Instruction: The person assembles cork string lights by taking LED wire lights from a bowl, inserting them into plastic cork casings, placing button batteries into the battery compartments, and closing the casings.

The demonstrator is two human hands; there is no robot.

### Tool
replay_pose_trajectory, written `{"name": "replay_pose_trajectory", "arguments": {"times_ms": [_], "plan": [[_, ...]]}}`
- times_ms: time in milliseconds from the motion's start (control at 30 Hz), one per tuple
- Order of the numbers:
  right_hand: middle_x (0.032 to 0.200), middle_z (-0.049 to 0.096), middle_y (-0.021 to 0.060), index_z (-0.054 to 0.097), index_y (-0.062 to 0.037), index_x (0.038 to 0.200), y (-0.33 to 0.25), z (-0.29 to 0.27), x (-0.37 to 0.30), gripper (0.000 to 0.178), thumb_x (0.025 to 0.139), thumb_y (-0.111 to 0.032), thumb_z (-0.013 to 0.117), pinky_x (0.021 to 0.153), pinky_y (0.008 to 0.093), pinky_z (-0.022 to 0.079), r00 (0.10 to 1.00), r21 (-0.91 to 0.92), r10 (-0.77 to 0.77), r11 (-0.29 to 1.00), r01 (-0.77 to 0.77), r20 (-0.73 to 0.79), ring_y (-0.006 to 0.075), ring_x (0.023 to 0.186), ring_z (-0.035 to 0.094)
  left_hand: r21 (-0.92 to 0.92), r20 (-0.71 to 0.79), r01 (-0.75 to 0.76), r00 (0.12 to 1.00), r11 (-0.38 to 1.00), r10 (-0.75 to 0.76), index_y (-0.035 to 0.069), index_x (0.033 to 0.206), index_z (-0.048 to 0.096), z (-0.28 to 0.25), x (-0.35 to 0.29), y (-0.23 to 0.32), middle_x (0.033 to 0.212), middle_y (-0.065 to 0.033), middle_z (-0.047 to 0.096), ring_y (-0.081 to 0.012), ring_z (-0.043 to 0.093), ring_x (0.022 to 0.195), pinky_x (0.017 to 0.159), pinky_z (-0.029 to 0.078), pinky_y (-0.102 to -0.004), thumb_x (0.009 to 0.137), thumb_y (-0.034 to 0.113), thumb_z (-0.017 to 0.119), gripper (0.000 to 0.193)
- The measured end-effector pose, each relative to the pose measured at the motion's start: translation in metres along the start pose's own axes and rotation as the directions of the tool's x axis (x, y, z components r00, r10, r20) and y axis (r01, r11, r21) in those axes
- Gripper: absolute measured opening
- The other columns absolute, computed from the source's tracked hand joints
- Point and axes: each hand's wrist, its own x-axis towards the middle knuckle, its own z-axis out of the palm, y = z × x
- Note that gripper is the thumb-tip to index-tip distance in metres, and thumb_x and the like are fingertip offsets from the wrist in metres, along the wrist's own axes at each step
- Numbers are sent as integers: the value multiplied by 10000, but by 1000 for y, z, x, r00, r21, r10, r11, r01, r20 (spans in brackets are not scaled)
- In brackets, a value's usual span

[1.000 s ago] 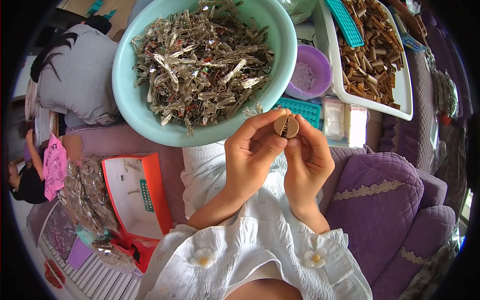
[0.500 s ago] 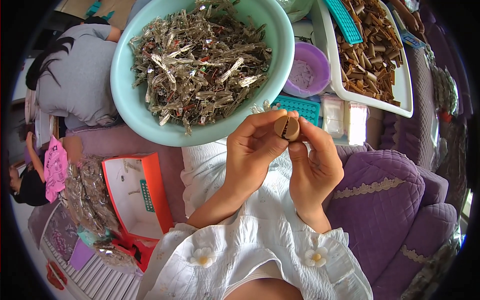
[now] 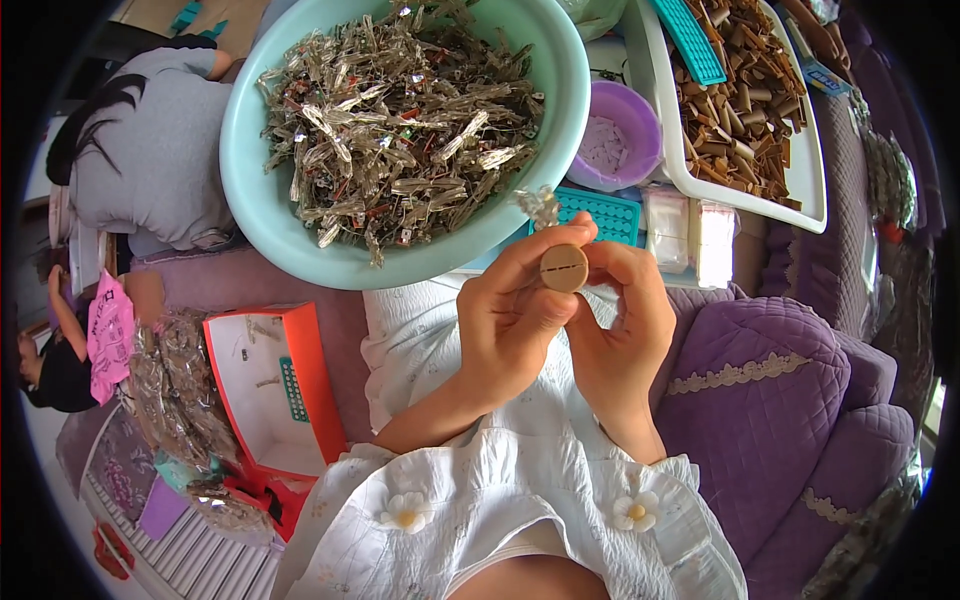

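Observation:
Between my hands, over my lap, is a small brown cylinder [image 3: 565,268] made of two halves, its round end toward me. A thin dark seam runs across that end, the halves pressed together. My left hand [image 3: 512,325] pinches it from the left with thumb and fingers. From the right, my right hand [image 3: 625,325] grips it with bent fingers. A crinkled silvery tinsel bundle [image 3: 537,205] sticks out beyond my left fingertips; whether it joins the cylinder is hidden. Just past my hands lies a teal studded tray [image 3: 608,217].
A mint-green basin [image 3: 243,205] full of silvery bundles stands ahead. Right of it are a purple bowl [image 3: 645,150] with white paper pieces and a white bin [image 3: 815,190] of brown half-tubes. An orange box [image 3: 325,385] sits left. A person in grey [image 3: 165,140] bends at far left.
The cylinder's halves have come together, narrowing the gap to a thin seam. The seam has turned from upright to nearly level. My right fingers have curled closer.

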Motion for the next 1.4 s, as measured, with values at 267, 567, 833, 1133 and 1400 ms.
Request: {"name": "replay_pose_trajectory", "arguments": {"times_ms": [267, 567, 833, 1133, 1400], "plan": [[736, 514, 121, 533, 6, 780, 6, 9, -8, 145, 667, -71, 580, 541, 314, 384, 980, -160, -103, 978, 131, 170, 266, 622, 476, 59, 51, 11, 999, 998, -14, -41, 1025, 469, 1, 0, 4, 969, -124, 539, -183, 516, 901, 859, 359, -310, 867, 289, 401, 372], [823, 514, 127, 503, -12, 845, 30, 22, -11, 391, 670, -336, 634, 565, 342, 402, 945, -108, -313, 940, 323, 93, 292, 659, 485, 180, 119, 79, 988, 980, -102, -24, 935, 464, -8, 4, 7, 877, -81, 522, -130, 484, 848, 818, 359, -278, 855, 405, 379, 445], [803, 523, 78, 523, -35, 878, 27, 9, 4, 420, 631, -342, 666, 568, 321, 405, 907, 59, -332, 943, 328, 257, 259, 628, 476, 281, 168, 67, 979, 957, -117, -25, 912, 429, -11, -1, 18, 792, -109, 512, -200, 486, 906, 860, 353, -356, 804, 525, 373, 563], [727, 596, 164, 564, 36, 856, 79, -11, 98, 189, 706, -79, 556, 607, 327, 456, 956, -604, 164, 797, 17, 243, 278, 683, 591, 780, 171, -366, 905, 508, 389, 18, 939, 484, -34, 3, 39, 730, -72, 530, -196, 503, 579, 509, 409, -292, 777, 345, 547, 371], [752, 585, 224, 608, 3, 735, 144, 30, 127, 159, 659, -28, 472, 637, 394, 475, 914, -823, 268, 556, 112, 306, 346, 727, 582, 864, 294, -449, 818, 229, 494, 27, 911, 487, -44, 12, 35, 592, -41, 477, -173, 473, 479, 400, 367, -272, 748, 314, 589, 346]]}}
